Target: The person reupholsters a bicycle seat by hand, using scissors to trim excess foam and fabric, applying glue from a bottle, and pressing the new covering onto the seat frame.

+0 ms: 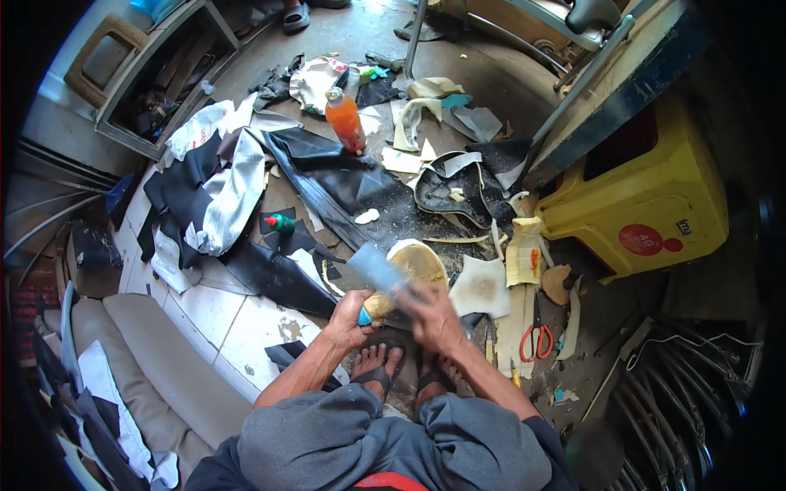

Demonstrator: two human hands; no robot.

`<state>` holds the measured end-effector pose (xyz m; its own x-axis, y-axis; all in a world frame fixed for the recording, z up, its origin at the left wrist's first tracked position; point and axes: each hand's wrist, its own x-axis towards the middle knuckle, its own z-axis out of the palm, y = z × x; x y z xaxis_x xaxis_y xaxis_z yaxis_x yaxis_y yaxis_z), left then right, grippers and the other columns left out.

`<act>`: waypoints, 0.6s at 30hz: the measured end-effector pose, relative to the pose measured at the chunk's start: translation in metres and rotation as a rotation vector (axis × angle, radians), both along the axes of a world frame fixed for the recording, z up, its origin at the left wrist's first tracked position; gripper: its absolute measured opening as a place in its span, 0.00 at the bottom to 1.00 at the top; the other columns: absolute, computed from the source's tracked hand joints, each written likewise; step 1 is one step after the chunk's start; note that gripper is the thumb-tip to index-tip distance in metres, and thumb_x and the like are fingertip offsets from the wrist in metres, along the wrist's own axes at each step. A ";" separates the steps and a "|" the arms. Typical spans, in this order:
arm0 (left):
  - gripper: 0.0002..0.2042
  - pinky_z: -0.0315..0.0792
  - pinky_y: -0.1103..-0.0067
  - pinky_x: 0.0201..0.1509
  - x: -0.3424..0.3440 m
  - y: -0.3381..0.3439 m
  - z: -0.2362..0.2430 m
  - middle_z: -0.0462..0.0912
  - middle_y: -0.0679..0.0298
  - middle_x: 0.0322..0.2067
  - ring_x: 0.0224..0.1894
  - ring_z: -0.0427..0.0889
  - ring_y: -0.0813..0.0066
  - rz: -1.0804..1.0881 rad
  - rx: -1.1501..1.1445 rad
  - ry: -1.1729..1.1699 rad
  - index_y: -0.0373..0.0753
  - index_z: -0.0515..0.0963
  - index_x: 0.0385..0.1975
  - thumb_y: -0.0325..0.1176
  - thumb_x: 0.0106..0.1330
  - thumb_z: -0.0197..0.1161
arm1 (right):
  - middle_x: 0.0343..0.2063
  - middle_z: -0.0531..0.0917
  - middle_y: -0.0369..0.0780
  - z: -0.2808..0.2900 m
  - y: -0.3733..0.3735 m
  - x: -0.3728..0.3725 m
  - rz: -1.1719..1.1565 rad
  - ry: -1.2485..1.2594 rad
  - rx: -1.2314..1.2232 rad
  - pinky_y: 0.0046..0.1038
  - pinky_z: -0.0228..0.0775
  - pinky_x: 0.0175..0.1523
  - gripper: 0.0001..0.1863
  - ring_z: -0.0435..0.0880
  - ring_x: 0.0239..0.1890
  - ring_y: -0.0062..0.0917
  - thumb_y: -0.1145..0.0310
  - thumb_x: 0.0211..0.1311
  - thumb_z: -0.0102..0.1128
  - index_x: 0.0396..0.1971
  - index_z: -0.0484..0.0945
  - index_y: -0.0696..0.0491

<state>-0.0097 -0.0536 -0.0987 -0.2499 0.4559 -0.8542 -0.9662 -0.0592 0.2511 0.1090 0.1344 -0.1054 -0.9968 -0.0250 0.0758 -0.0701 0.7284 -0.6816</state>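
Note:
My left hand is closed round the narrow tan end of a foam-like piece, with a bit of blue beside the fingers. Just beyond lies a wide rounded part, tan with a cream rim. Whether it joins the narrow end is hidden behind my right hand. That hand, smeared by motion, grips a flat blue-grey block over the piece. Under and beyond them spreads a black sheet sprinkled with pale dust. A small white lump rests on it.
An orange-filled bottle stands on the black sheet. A green bottle with a red cap lies left. Red-handled scissors lie right, near a yellow plastic stool. Metal frames fill the lower right; a padded seat stands left.

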 end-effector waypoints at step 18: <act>0.12 0.55 0.81 0.10 -0.011 0.010 0.004 0.76 0.60 0.21 0.13 0.72 0.71 -0.011 -0.126 0.040 0.36 0.75 0.36 0.37 0.72 0.48 | 0.63 0.74 0.42 -0.028 0.031 -0.031 -0.129 -0.247 0.154 0.47 0.61 0.69 0.44 0.68 0.59 0.48 0.81 0.42 0.57 0.67 0.73 0.37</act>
